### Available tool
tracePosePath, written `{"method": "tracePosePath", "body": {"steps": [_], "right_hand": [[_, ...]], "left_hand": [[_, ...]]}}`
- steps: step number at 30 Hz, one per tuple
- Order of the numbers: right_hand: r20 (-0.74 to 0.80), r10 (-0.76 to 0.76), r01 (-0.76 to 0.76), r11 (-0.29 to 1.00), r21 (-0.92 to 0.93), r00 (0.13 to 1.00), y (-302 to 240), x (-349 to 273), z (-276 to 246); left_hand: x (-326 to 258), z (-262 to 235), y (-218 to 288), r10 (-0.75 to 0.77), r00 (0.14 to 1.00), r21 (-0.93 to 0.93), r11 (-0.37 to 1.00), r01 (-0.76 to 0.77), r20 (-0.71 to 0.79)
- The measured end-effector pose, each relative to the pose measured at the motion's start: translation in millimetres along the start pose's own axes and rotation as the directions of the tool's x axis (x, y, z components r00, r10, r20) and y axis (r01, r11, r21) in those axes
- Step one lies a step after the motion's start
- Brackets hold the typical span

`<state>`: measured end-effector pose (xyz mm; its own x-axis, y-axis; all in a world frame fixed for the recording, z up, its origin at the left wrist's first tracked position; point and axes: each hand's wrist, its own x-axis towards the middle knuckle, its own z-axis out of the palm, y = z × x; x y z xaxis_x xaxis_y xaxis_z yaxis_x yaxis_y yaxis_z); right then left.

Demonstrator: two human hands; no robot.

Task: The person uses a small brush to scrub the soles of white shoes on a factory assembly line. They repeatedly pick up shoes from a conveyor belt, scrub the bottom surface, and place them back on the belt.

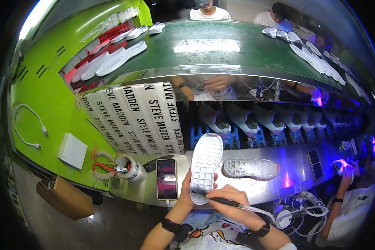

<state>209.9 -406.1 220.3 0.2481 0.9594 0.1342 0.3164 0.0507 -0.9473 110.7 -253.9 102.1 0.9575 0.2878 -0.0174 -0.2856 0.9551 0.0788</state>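
Note:
My left hand (186, 192) is closed round the heel end of a white shoe sole (206, 160), holding it upright over the metal bench edge. The sole's wavy forefoot and gridded heel face me. My right hand (233, 201) grips a dark-handled brush (223, 201), its dark tip against the heel part of the sole. A pale hose trails from the brush's back end. Just right of the sole, another sole (251, 169) lies on the metal bench, glossy and gridded, greyish at one end.
A phone (167, 179), a tape roll holding tools (131, 168) and a printed carton panel (133, 118) stand left. Shoes (241, 121) line a rack behind the bench. White soles (114, 62) lie along the green belt (221, 50). A co-worker's hand (346, 170) works at right.

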Motion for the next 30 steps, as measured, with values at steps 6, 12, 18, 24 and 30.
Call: {"method": "tracePosePath", "body": {"steps": [6, 12, 18, 24, 30], "right_hand": [[0.327, 0.031, -0.074, 0.990, 0.118, 0.944, 1, 0, -37], [0.408, -0.136, 0.221, 0.960, -0.170, 0.903, -10, -2, -58], [0.452, -0.208, 0.325, 0.925, -0.198, 0.868, -10, -17, -88], [-0.145, 0.098, -0.093, 0.995, 0.038, 0.985, -15, -14, -69], [-0.401, -0.233, 0.082, 0.930, -0.358, 0.886, 5, -1, -37]], "left_hand": [[19, 24, 16, -0.336, 0.928, 0.289, 0.883, 0.370, -0.160], [60, 38, 5, -0.588, 0.704, 0.641, 0.371, 0.672, -0.398], [71, 50, 24, -0.683, 0.543, 0.639, 0.145, 0.756, -0.488], [23, 42, -38, -0.140, 0.985, 0.100, 0.984, 0.150, -0.097], [17, 15, -59, -0.082, 0.996, -0.172, 0.981, 0.085, 0.024]]}}
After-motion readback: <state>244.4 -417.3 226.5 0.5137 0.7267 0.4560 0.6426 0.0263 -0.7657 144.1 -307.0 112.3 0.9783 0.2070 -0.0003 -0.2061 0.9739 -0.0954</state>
